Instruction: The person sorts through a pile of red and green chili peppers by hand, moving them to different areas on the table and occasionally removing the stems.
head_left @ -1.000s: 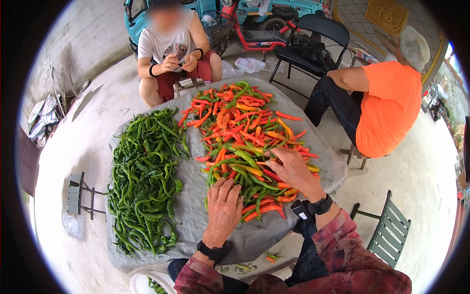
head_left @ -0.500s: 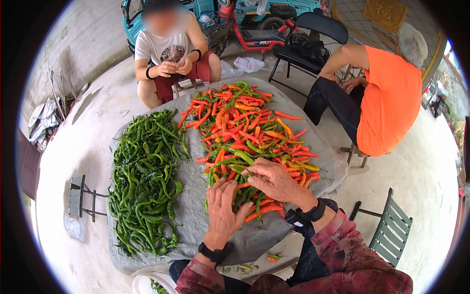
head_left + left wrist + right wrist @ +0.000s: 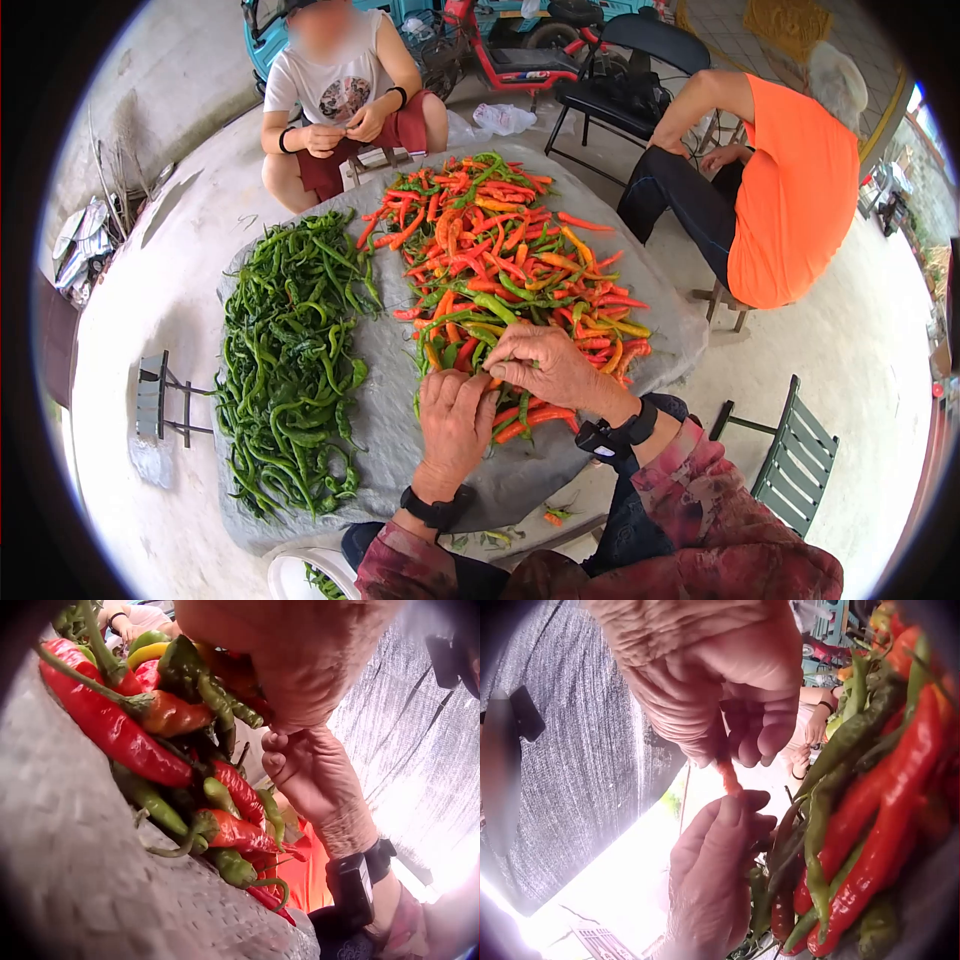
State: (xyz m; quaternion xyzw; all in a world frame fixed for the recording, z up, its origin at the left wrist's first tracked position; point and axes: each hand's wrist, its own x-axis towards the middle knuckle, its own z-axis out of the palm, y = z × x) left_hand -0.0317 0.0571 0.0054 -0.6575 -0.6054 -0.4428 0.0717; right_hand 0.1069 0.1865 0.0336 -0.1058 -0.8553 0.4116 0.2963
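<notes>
Both hands meet over the near edge of a mixed pile of red, orange and green peppers point(image 3: 480, 265). In the right wrist view a small orange-red pepper point(image 3: 729, 778) spans the gap between them. The right hand point(image 3: 550, 368) holds its upper part, fingers curled; the left hand point(image 3: 455, 420) pinches the other end between thumb and fingertips. Much of that pepper is hidden by the fingers. In the left wrist view, the left hand point(image 3: 292, 652) covers the contact, with the right hand point(image 3: 319, 780) just beyond. Red and green peppers point(image 3: 112, 727) lie beside them.
A heap of green peppers point(image 3: 290, 370) covers the left of the grey sheet point(image 3: 385, 400). A white bucket point(image 3: 285, 580) stands below. Across sits a person in white point(image 3: 340, 90); another in orange point(image 3: 795, 190) sits at right, near a black chair point(image 3: 640, 60).
The right hand has come back from the middle of the pile to the left hand, where they now meet. The left hand has barely moved. The person in orange has lowered an arm.
</notes>
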